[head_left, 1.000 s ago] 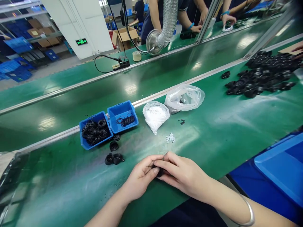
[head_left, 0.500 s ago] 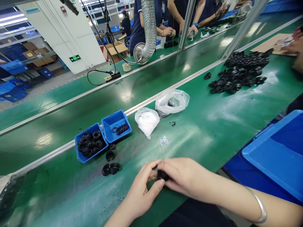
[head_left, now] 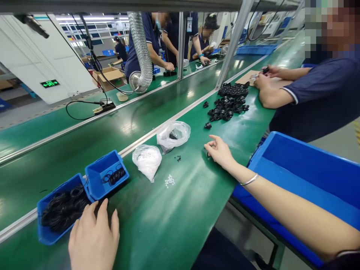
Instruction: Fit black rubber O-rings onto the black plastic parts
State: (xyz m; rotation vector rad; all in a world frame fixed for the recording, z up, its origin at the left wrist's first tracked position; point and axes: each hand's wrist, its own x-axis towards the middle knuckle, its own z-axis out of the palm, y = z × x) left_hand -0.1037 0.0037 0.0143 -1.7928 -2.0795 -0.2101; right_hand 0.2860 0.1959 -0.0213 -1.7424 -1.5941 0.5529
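My left hand (head_left: 94, 234) reaches palm down, fingers spread, beside the near edge of the blue bin of black rubber rings (head_left: 66, 206). Whatever lies beneath its fingertips is hidden. Over the green table my right hand (head_left: 219, 153) is loosely bent with its forefinger stretched out. A small dark patch shows under its fingers; whether it is a part or shadow I cannot make out. Just beyond that hand a single black plastic part (head_left: 207, 125) lies on the table, apart from the pile of black parts (head_left: 226, 107).
A second blue bin (head_left: 97, 189) holds a few rings. Two plastic bags stand mid-table, one with white pieces (head_left: 147, 161), one with dark pieces (head_left: 173, 137). Small white bits (head_left: 169, 181) lie in front. A big blue crate (head_left: 298, 187) is at right; a co-worker (head_left: 317, 90) sits beyond.
My hands have parted from around a black part. The left moved left to the bins, the right moved away and forward. Another black part now lies near the pile. The view turned right.
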